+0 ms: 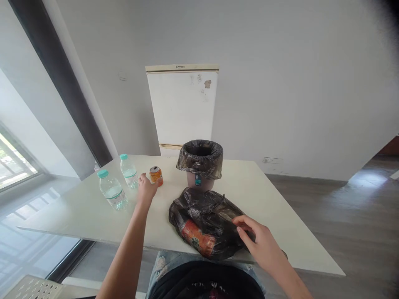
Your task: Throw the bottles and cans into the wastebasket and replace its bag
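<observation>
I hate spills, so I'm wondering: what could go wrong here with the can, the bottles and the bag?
The orange drink can might tip if the left hand bumps it, since the hand is right beside it. That hand could also knock the farther water bottle, which stands close by. And the black plastic bag lies at the table's near edge, so it might slide off.

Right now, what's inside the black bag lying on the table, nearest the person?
Through the black bag, an orange-red item with dark markings shows. Dark, crumpled plastic covers the rest, so I can't tell whether anything else is inside.
</observation>
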Motion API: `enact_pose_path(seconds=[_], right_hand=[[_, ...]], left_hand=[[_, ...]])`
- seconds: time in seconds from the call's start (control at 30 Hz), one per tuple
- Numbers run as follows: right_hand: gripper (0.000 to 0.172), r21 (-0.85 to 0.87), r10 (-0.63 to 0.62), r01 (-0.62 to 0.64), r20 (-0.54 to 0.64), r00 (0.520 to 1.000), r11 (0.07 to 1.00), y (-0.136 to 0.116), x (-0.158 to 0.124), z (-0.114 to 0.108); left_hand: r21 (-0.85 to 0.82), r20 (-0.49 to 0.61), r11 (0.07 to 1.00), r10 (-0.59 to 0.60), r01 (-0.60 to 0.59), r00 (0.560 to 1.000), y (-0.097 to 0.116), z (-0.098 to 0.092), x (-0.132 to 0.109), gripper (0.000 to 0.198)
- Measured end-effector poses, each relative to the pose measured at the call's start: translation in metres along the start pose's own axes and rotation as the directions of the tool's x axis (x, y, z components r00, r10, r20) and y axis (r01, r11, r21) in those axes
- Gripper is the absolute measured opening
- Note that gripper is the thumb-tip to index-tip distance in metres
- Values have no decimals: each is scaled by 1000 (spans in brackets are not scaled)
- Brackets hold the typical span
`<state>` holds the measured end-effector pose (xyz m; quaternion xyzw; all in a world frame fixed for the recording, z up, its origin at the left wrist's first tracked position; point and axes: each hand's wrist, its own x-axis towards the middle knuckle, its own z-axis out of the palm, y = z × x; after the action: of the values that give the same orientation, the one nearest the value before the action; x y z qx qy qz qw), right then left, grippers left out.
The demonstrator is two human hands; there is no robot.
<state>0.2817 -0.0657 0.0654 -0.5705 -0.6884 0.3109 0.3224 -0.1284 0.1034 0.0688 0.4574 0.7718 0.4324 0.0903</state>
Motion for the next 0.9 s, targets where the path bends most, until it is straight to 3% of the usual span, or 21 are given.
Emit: enact_pose_path(seconds=[0.07,0.13,0.2,0.27,0.37,0.4,0.47,0.53,0.67,0.73,0.83,0.9], right_hand=[[29,37,-2,1,39,999,999,-4,0,5],[30,69,-16,12,60,998,998,-10,0,11],[32,64,-17,12,77,997,998,-17,2,18],[40,14,11,-13,104,994,1000,-23,4,25],[65,-95,94,-81,149,984,992,-27,8,34],[66,-119,102,-84,161,982,989,-28,9,36],[49,-128,68,-45,185,980,991,-31,10,38],[28,-105,-15,35,186,982,994,-35,10,38],[22,-101,-182,197,138,974,975,-49,2,36],[18,-94,-245,266,193,950,959,-57,-5,35],[15,-49,-242,272,326,914,961,-61,-13,35],[23,-3,-219,233,330,918,972,-59,-13,38]], left_hand=[[-67,-63,990,116,-120,991,4,-5,-40,49],[-189,-102,928,307,-322,946,7,-8,-91,42],[-257,-1,849,477,-462,879,9,-8,-141,52],[-260,173,785,611,-563,772,8,-6,-181,73],[-242,371,733,675,-636,638,1,-2,-209,95],[-235,406,723,680,-650,610,-2,-1,-211,93],[-236,450,710,685,-664,573,-7,2,-211,83],[-250,467,710,684,-658,561,-9,3,-209,75],[-268,453,737,665,-620,594,-8,3,-209,65],[-283,428,750,657,-598,621,-8,4,-211,65],[-310,376,764,645,-566,665,-12,8,-213,70],[-324,343,768,640,-553,688,-15,11,-213,70]])
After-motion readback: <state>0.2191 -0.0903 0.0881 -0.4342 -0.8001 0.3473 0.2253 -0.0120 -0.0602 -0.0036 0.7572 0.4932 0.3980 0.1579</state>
